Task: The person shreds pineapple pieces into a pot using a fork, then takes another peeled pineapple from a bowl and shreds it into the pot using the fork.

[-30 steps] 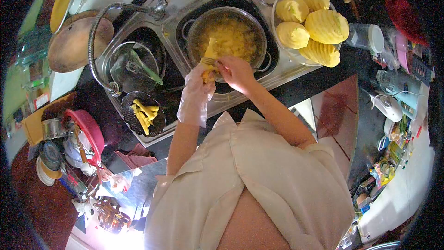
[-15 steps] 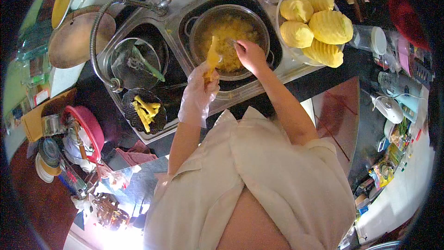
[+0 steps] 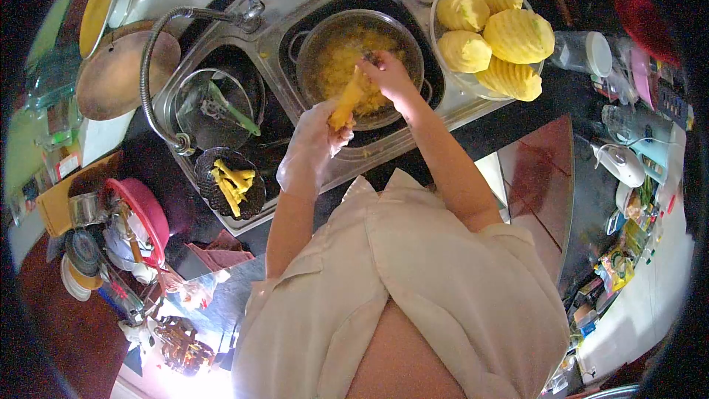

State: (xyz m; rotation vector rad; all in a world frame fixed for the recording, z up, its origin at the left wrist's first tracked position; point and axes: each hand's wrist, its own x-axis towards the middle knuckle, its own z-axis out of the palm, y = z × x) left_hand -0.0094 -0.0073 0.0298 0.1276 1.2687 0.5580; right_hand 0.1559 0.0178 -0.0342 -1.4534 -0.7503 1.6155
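Observation:
My left hand (image 3: 314, 140), in a clear plastic glove, grips a long yellow piece of pineapple core (image 3: 348, 100), held at a slant over the pot. Close to its upper end, my right hand (image 3: 391, 80) is bare and closed around a small metal utensil (image 3: 370, 57); its exact kind is too small to tell. Beneath both hands, a wide metal pot (image 3: 301, 77) stands in the sink, holding shredded yellow pineapple pulp (image 3: 332, 59). Several peeled pineapples (image 3: 518, 35) fill a clear bowl (image 3: 437, 13) to the right of the pot.
A dark patterned dish (image 3: 255, 203) of pineapple core strips (image 3: 233, 186) sits left of my forearm. The left basin holds a glass bowl (image 3: 188, 100) with a green-handled tool (image 3: 235, 112). A flexible faucet (image 3: 145, 66) arches beside it. A pink basin (image 3: 151, 214) stands further left.
The core piece has tilted from near upright to a slant towards the right hand. My right hand has risen slightly and shifted left, bringing the utensil near the core's tip.

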